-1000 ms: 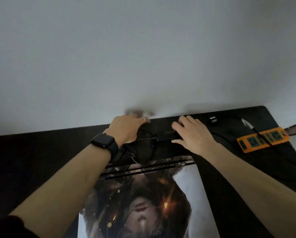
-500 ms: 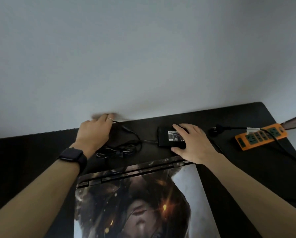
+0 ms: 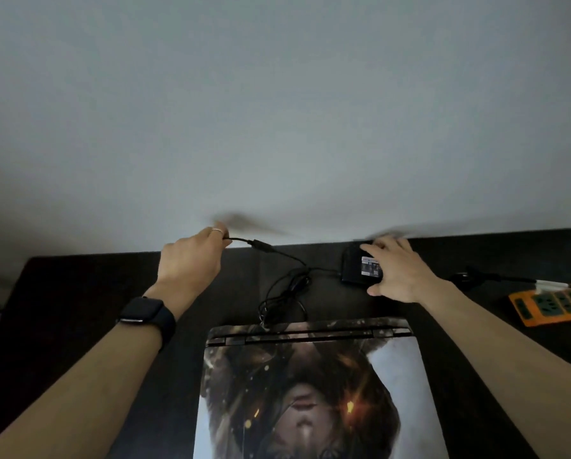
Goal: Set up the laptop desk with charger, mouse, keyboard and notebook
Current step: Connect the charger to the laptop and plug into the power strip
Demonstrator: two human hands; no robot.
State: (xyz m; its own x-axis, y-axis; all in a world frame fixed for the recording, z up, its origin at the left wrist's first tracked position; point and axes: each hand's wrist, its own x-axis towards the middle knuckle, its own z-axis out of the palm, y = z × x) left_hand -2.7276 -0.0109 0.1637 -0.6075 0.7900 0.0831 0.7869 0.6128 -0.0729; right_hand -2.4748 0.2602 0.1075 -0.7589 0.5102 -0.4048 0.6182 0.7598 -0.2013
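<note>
A closed laptop with a printed picture on its lid lies on the black desk in front of me. Behind it sits the black charger brick with a white label. My right hand rests on the brick, thumb at its near edge and fingers over its far side. My left hand pinches the thin charger cable near the wall and holds it stretched above the desk. The rest of the cable lies in loose loops between the brick and the laptop hinge.
An orange power strip lies at the right edge of the desk, with a black plug and cord running to it. A grey wall rises right behind the desk. A dark watch sits on my left wrist.
My left hand drew the cable end out to the left and up, unwinding the bundle. My right hand kept the brick and shifted it toward the wall. The view tilted lower onto the laptop.
</note>
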